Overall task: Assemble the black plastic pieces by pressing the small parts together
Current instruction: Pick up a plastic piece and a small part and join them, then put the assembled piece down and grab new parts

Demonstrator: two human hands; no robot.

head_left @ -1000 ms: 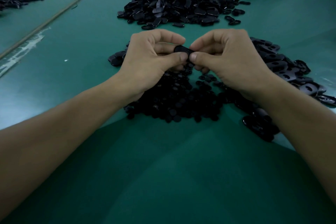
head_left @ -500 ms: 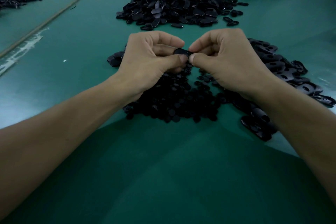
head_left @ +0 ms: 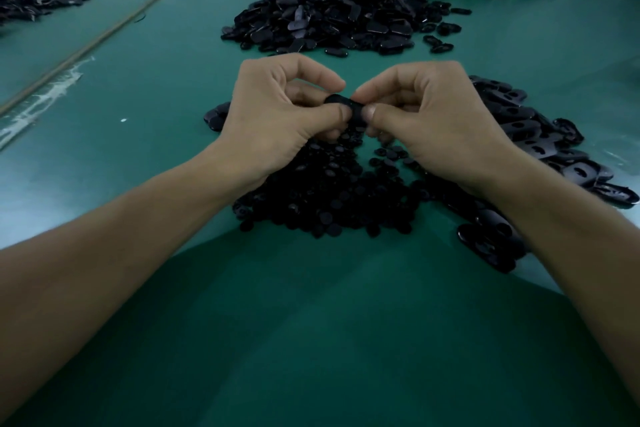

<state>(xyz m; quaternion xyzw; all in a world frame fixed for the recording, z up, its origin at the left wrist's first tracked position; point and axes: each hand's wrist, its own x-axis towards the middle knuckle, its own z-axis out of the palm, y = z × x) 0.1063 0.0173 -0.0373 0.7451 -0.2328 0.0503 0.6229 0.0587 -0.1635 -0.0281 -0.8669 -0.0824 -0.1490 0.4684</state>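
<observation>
Hardly moved in the last second: still raised over the bench (head_left: 311,340), drifted only a shade lower in view. Pinches one small black piece (head_left: 341,102) between left hand (head_left: 273,111) and right hand (head_left: 436,118), both clamped on it from opposite ends, above the middle of the bench and clear of its surface. Presses with both thumbs (head_left: 372,113) from the near side, tips nearly touching, forefingers (head_left: 311,74) arched over the top and almost meeting above the piece. Curls the remaining fingers under toward the palms, knuckles up, backs of the hands toward the camera. Reaches in with bare forearms from the lower corners, wrists angled inward. Hovers directly over a low heap of small round parts (head_left: 329,198), with a spread of flat oval plates (head_left: 526,128) just beside the right wrist. Faces a larger heap (head_left: 332,17) of dark pieces farther back, well apart from the hands, and another dark pile (head_left: 34,0) at the far left. Cannot tell whether the held piece is one part or two already joined.
</observation>
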